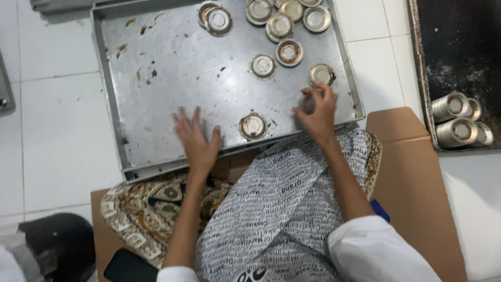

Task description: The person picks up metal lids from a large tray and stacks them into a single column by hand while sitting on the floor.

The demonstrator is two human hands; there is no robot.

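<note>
A person seated on flattened cardboard (412, 172) over a white tiled floor (57, 130) works at a large metal baking tray (172, 62), crumb-flecked and resting against a patterned apron at the lap. The right hand (315, 112) hovers at the tray's right side, its fingertips pinched narrowly just in front of a small round foil cup (321, 74); whether they touch its rim cannot be told. The left hand (197, 138) lies flat and wide open on the tray's near edge, holding nothing. Another foil cup (253, 126) sits between the two hands, and a cluster of cups (284, 21) crowds the far right corner, some overlapping. The cups look thin, light and easily dented, best pinched gently at the rim; baked residue may make them stick. To the right, a dark tray (459, 52) carries stacked cups (459, 120) lying on their sides. A black phone (128, 266) lies by the knee. Nothing stands between the right hand and the nearest cup.
</note>
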